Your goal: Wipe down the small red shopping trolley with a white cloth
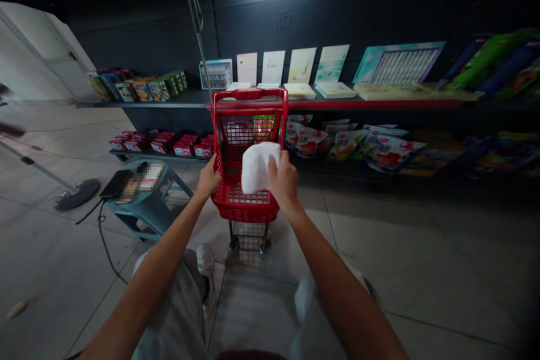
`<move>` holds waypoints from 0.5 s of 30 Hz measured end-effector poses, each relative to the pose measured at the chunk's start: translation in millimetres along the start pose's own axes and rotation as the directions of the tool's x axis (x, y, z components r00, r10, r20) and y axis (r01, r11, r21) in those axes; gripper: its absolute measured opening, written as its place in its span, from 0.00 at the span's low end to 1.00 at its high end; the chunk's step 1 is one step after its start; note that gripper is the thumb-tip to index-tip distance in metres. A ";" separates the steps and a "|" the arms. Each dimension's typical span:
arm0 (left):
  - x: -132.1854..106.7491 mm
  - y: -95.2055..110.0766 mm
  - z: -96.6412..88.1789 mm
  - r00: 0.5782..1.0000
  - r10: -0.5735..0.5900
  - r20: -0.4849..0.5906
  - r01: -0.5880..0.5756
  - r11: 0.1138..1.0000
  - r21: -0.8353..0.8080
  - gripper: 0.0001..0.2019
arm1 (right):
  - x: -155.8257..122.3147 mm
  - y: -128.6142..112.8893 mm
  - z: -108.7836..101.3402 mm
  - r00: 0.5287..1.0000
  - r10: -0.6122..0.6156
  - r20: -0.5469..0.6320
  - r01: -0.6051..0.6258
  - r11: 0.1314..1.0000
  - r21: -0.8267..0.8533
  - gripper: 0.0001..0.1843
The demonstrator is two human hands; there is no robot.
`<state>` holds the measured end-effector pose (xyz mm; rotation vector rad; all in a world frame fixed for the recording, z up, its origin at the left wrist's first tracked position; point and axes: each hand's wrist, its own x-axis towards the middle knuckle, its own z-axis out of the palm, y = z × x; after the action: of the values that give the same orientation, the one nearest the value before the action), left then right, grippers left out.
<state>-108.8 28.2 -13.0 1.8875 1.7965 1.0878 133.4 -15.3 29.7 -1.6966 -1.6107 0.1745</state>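
Observation:
A small red shopping cart (pixel 248 212) stands upright on the floor in front of me, its handle facing the shelves. My left hand (pixel 209 178) is closed around the cart's left edge. In my right hand (pixel 283 180) is a folded white cloth (pixel 255 167), pinched between thumb and fingers at the cart's right side. The cloth hangs over the basket opening and hides part of its inside. Through the mesh at the far end, green and whitish packages show; whether they lie inside or behind the cart I cannot tell.
Behind the cart runs a dark shelf (pixel 185 98) with boxes, upright booklets and pen sets. Snack bags (pixel 307 138) and red packs (pixel 162 143) fill the lower level. To the left stand a blue-grey stool (pixel 162 202) carrying a black device, a trailing cable and a round stand base (pixel 78 194).

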 end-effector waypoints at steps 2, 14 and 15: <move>-3.2 5.4 1.0 1.000 0.016 -0.005 -0.016 1.000 0.005 0.35 | 15.5 0.9 -9.1 0.976 -0.053 -0.210 0.067 0.996 0.060 0.20; -10.0 14.0 5.4 0.999 -0.037 0.022 0.035 0.993 0.113 0.37 | -49.8 -11.9 32.9 0.559 -0.325 0.763 0.360 0.924 0.130 0.28; -10.7 14.5 3.8 0.999 -0.042 0.019 0.039 0.989 0.143 0.37 | -48.9 -10.6 32.2 0.558 -0.327 0.763 0.348 0.927 0.143 0.27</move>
<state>-94.9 16.6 -8.8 1.9260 1.9383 0.9433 97.0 -46.4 -5.6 -1.3277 -2.5602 0.7950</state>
